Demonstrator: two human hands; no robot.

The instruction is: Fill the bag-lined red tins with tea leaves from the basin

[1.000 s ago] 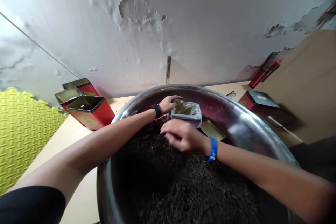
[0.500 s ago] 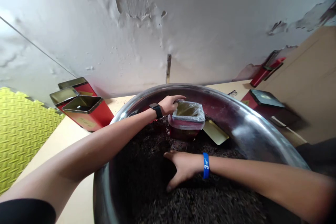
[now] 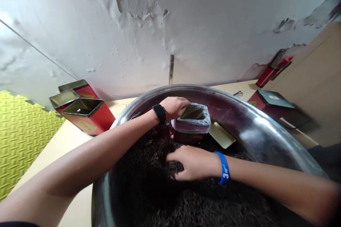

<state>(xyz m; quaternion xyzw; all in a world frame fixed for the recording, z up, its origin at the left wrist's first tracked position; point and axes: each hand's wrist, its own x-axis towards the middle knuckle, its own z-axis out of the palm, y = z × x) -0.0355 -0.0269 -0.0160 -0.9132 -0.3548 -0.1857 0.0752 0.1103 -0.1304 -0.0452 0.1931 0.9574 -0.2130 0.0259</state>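
A large metal basin holds dark loose leaf-like material. Inside it stands a red tin, its mouth lined with a clear plastic bag folded over the rim. My left hand, with a black watch on the wrist, grips the tin's left rim and bag edge. Below the tin, my right hand, with a blue wristband, curves its fingers round some of the dark material. A gold-coloured lid lies to the right of the tin.
Open red tins stand left of the basin on a pale table. A closed red tin and another red tin are at the right. Behind is a peeling wall; a yellow mat lies far left.
My right hand has moved slightly up and right, its spread fingers now curled around dark material. The left hand's fingers have come down onto the tin's rim.
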